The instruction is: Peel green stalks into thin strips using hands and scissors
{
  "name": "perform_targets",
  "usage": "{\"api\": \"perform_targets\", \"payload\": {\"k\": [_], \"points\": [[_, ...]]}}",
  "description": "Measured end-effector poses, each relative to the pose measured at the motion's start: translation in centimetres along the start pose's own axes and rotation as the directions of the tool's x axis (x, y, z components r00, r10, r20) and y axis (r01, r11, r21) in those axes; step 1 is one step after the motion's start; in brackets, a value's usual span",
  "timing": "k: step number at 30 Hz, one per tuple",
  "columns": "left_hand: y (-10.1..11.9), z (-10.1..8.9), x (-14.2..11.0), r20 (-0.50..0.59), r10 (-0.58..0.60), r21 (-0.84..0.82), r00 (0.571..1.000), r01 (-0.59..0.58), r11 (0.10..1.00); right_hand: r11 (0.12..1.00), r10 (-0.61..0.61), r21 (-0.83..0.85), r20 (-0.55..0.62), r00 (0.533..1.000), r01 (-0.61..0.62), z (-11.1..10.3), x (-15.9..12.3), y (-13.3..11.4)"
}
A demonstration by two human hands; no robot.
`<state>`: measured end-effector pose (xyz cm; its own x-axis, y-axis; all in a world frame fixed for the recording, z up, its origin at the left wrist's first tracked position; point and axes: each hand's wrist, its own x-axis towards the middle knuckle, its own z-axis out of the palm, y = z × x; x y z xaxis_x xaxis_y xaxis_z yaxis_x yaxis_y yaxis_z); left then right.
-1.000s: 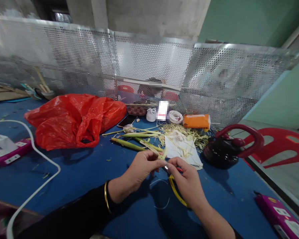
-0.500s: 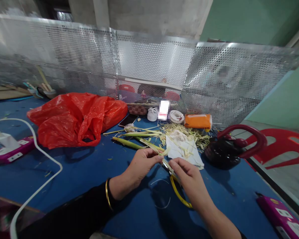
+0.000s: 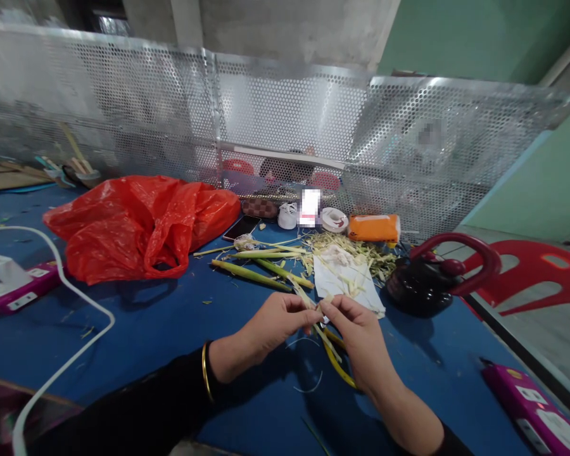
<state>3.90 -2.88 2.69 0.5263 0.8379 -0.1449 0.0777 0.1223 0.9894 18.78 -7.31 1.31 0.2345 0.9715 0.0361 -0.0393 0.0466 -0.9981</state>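
Observation:
My left hand (image 3: 275, 322) is closed, with thumb and fingers pinching a pale green plant strip (image 3: 301, 291) whose top end points up and away. My right hand (image 3: 361, 335) meets it fingertip to fingertip and pinches the same pale bundle; a loose end hangs below the fingers. Under the right palm shows the yellow handle (image 3: 337, 366) of a cutting tool. Its head is mostly hidden, and I cannot tell whether the palm holds it. A curved white thread (image 3: 313, 385) lies below my hands. Green stalks (image 3: 251, 274) rest just beyond the left hand.
Beyond my hands lie a white sheet (image 3: 325, 288) and a heap of plant shreds (image 3: 325, 243). A black kettle (image 3: 415, 297) stands right, a red plastic bag (image 3: 123, 234) left. Purple power strips (image 3: 522, 405) sit at both sides. A perforated metal screen (image 3: 285, 107) closes the back.
My right hand, lower on the strip half a second ago, is back against the left fingertips. The pale strip has turned steeper, and its loose end now hangs over the yellow handle.

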Motion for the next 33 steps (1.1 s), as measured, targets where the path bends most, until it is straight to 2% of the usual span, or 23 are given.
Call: {"api": "perform_targets", "payload": {"k": [4, 8, 10, 12, 13, 15, 17, 18, 20, 22, 24, 29, 33], "points": [[-0.4, 0.0, 0.2, 0.024, 0.032, -0.013, 0.999, -0.032, 0.999, 0.999, -0.030, -0.025, -0.036, 0.999, 0.029, 0.4, -0.1, 0.3], [-0.2, 0.0, 0.1, 0.010, -0.003, 0.025, 1.000, 0.002, 1.000, 0.986, -0.069, -0.151, -0.029, 0.997, 0.064, 0.2, 0.3, 0.3], [0.0, 0.0, 0.0, -0.012, -0.019, 0.045, 1.000, 0.019, 0.999, 0.952, -0.165, -0.276, -0.090, 0.982, 0.134, -0.2, 0.5, 0.0], [0.0, 0.1, 0.0, -0.010, -0.018, 0.058, 1.000, 0.019, 0.998, 0.868, -0.338, -0.432, -0.151, 0.929, 0.245, -0.6, 0.7, -0.2], [0.0, 0.2, 0.0, 0.003, -0.009, 0.062, 1.000, 0.009, 0.998, 0.808, -0.424, -0.503, -0.137, 0.895, 0.306, -0.8, 0.8, -0.4], [-0.2, 0.3, 0.0, 0.038, 0.015, 0.082, 0.999, -0.018, 0.996, 0.688, -0.530, -0.591, -0.011, 0.848, 0.421, -0.9, 0.8, -0.4], [-0.5, 0.3, 0.0, 0.057, 0.028, 0.114, 0.998, -0.034, 0.993, 0.627, -0.523, -0.594, 0.159, 0.838, 0.504, -0.8, 0.6, -0.2], [-0.6, 0.4, 0.0, 0.059, 0.030, 0.132, 0.998, -0.038, 0.990, 0.634, -0.496, -0.572, 0.214, 0.842, 0.519, -0.6, 0.6, -0.1], [-0.8, 0.5, 0.0, 0.057, 0.031, 0.169, 0.998, -0.040, 0.985, 0.706, -0.437, -0.501, 0.247, 0.865, 0.500, -0.1, 0.4, 0.2], [-0.9, 0.5, 0.0, 0.074, 0.046, 0.175, 0.996, -0.058, 0.983, 0.785, -0.399, -0.420, 0.216, 0.891, 0.454, 0.2, 0.3, 0.4], [-0.9, 0.5, -0.1, 0.103, 0.062, 0.149, 0.993, -0.077, 0.986, 0.825, -0.382, -0.378, 0.174, 0.908, 0.420, 0.4, 0.2, 0.4], [-0.9, 0.5, -0.1, 0.158, 0.012, 0.101, 0.987, -0.028, 0.994, 0.868, -0.334, -0.358, 0.096, 0.938, 0.345, 0.2, 0.0, 0.2], [-0.8, 0.3, -0.1, 0.234, -0.017, 0.095, 0.972, -0.006, 0.995, 0.868, -0.352, -0.344, 0.085, 0.932, 0.359, 0.4, 0.0, 0.4]]}}
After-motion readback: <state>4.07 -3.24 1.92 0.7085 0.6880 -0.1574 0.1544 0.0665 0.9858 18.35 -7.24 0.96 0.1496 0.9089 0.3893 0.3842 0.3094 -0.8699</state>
